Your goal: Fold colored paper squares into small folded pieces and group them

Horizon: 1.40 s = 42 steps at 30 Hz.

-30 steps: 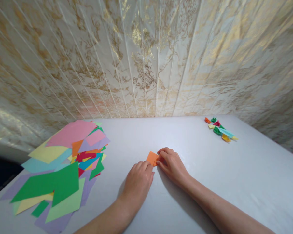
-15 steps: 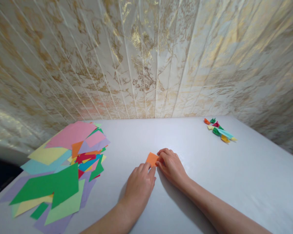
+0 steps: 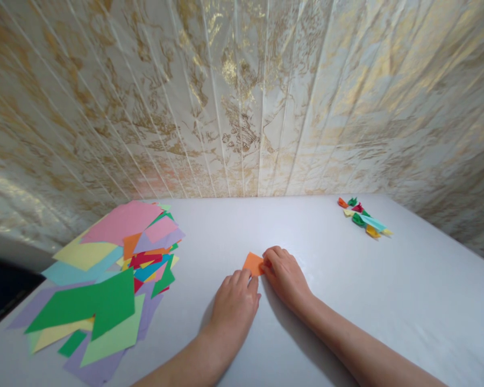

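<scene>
A small orange piece of paper [image 3: 253,264] lies on the white table [image 3: 234,226] in front of me. My left hand [image 3: 237,301] rests at its lower left edge, fingers curled and thumb touching the paper. At the right corner, my right hand [image 3: 285,274] pinches the sheet between thumb and fingers. The fingertips of both hands hide parts of the paper's edges, and any fold in it is too small to make out.
A loose pile of coloured paper sheets and scraps, with a large green sheet [image 3: 84,301] and a pink one [image 3: 123,221], spreads over the left side. Several small folded paper figures [image 3: 360,217] sit at the back right. A gold-patterned curtain [image 3: 242,107] hangs behind the table.
The view has turned slightly, so the scene sits a little further right. Both hands keep about the same hold on the orange paper.
</scene>
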Each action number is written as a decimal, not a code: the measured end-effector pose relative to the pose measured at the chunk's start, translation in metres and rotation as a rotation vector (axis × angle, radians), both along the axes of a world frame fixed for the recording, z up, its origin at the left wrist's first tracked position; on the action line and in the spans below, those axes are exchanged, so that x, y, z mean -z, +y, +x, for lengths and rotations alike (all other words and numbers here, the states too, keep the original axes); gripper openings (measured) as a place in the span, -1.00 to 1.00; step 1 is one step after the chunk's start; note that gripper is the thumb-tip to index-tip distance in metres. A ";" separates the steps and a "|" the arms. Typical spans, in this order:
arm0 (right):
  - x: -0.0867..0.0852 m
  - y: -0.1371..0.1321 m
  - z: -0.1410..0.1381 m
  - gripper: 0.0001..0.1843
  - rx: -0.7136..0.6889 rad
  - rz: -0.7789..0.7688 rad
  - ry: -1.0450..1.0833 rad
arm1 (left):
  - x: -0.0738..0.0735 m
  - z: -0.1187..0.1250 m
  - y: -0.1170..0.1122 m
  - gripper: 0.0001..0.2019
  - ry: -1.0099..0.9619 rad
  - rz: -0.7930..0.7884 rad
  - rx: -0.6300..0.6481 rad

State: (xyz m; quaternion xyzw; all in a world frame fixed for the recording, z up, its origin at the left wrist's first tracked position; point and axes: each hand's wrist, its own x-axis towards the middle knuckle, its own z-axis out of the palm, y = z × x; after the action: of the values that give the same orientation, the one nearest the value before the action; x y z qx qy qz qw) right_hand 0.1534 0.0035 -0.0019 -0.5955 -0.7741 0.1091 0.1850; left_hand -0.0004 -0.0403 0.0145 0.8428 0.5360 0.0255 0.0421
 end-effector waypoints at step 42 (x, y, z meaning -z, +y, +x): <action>-0.020 0.004 0.017 -0.68 -0.192 -0.430 0.910 | 0.012 -0.008 0.028 -0.87 -0.412 0.027 -0.109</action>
State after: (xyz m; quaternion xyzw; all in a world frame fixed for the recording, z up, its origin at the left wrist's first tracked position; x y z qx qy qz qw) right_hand 0.1703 0.0070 0.0176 -0.4385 -0.6265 0.5306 0.3657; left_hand -0.0085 -0.0127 0.0028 0.7899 0.5606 0.2068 0.1379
